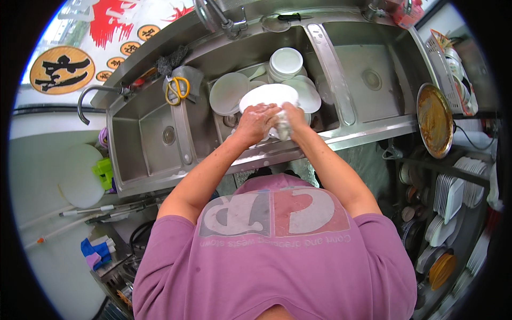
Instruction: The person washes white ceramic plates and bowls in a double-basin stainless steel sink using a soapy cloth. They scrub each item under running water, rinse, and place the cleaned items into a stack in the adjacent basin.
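Observation:
Over the middle basin of a stainless steel sink (256, 158), my left hand (258, 122) lies on the near edge of a white plate (269, 96), its fingers spread over the rim. Close beside it, my right hand (295, 120) grips a wet, light-coloured cloth (283, 127) against the same plate. Suds show on the fingers of my left hand. Behind the plate stands a stack of white bowls (286, 62). Round white plates lie in the basin to the left (229, 94) and right (310, 94) of it. A pale spoon (257, 72) lies near the bowls.
Yellow-handled scissors (177, 91) and a dark scouring mesh (171, 60) rest on the left divider. A black-handled knife (294, 17) lies on the back ledge beside a faucet (230, 28). At right are a stained round pan (435, 121) and shelves of stacked dishes (448, 196).

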Motion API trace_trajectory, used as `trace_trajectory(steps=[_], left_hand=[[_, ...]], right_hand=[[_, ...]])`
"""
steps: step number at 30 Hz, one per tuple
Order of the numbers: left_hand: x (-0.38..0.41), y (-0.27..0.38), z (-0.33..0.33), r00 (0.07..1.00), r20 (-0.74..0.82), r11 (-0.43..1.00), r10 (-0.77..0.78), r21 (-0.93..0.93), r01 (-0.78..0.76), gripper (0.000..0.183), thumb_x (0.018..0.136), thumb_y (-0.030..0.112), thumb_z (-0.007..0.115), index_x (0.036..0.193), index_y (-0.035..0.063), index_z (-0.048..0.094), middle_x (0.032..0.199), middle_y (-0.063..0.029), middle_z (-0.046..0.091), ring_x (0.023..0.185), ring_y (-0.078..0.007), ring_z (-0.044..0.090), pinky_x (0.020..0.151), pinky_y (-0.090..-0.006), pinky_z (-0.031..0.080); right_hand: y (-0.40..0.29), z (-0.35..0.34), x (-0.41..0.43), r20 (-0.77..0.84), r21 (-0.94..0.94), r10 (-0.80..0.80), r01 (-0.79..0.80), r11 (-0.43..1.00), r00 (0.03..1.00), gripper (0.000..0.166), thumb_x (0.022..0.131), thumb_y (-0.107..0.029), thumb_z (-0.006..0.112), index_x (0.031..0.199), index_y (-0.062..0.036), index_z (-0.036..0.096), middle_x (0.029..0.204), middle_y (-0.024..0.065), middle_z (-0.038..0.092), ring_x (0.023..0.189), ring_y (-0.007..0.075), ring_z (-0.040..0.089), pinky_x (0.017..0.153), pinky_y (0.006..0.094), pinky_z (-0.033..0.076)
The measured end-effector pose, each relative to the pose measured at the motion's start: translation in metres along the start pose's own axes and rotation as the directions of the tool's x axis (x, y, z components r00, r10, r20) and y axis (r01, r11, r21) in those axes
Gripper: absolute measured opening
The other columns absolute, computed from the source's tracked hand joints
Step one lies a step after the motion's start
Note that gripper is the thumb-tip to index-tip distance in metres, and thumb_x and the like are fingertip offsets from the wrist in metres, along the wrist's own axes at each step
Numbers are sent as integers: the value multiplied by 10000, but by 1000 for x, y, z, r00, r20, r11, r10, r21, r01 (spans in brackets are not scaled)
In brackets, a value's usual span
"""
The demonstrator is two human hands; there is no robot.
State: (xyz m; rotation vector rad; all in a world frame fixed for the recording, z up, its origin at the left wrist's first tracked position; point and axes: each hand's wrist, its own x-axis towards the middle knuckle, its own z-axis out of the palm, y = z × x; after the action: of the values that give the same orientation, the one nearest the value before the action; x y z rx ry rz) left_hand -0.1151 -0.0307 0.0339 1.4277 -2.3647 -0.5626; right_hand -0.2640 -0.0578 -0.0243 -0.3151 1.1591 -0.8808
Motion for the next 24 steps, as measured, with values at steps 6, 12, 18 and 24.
trace_trajectory(steps=[6,12,18,24], left_hand=[[-25,-66,39,861,62,805,-505,-327,495,306,901,222,565,1170,82,604,1166,-125,612,1064,-235,577,903,-362,451],[-32,-149,88,265,495,-229,-828,-729,645,270,936,156,468,1172,47,542,1033,-101,619,894,-207,589,830,-389,487],[-8,-178,143,103,609,-512,-786,-735,444,289,899,83,456,1174,-2,481,1166,-141,488,1045,-283,518,864,-418,482],[-5,-202,174,56,691,-640,-720,-693,332,271,883,47,493,1153,27,496,1081,-144,525,957,-277,544,795,-431,515]], right_hand=[[-9,-36,12,-105,120,41,-28,992,994,345,864,-183,486,1093,73,444,773,185,566,529,276,575,452,373,504],[7,-62,57,-160,265,198,-151,953,967,373,939,-253,384,1191,19,416,848,170,582,642,298,595,542,423,524],[12,-53,66,-89,310,306,-265,913,948,451,964,-387,408,1083,41,492,915,189,621,700,278,617,577,406,524],[4,-10,8,1,37,243,-243,969,970,386,946,-326,462,1112,22,470,945,178,612,704,263,621,542,368,515]])
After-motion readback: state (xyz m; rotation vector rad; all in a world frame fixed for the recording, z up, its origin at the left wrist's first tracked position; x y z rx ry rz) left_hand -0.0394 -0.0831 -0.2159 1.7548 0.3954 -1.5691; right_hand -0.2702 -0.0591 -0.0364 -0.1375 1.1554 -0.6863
